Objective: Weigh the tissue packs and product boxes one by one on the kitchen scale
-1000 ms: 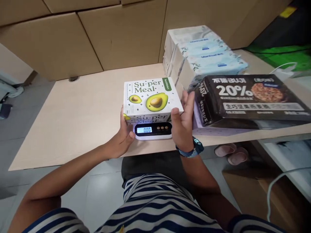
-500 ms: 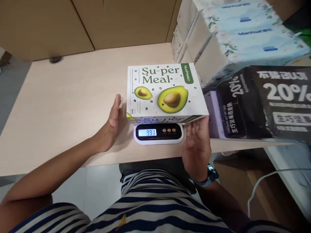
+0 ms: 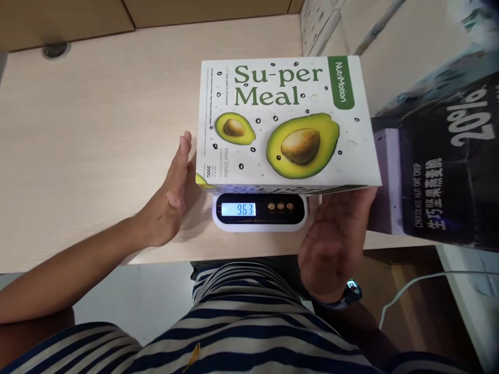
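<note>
A white "Su-per Meal" box [image 3: 273, 98] printed with avocados rests on a digital kitchen scale [image 3: 260, 225], covering the weighing surface. The lit display [image 3: 238, 209] shows what looks like 9.63. To the left of the box, my left hand [image 3: 167, 200] is open with the fingers upright and a gap between it and the carton. My right hand [image 3: 333, 244] lies open, palm up, at the box's front right corner. Its fingertips are hidden beneath or behind that corner, so I cannot tell whether they touch it.
On the right stands a dark chocolate nut oat crisp box [image 3: 440, 192], beside a pale purple carton [image 3: 384, 182]. Tissue packs [image 3: 366, 31] are stacked behind them. A brown panel [image 3: 62, 21] and a cable hole [image 3: 55, 50] are at the desk's back. A white cable [image 3: 413, 285] hangs lower right.
My view has moved closer, so the box and scale look larger. The display reading has gone from about 9.91 to about 9.63. Both hands keep nearly the same places beside the box.
</note>
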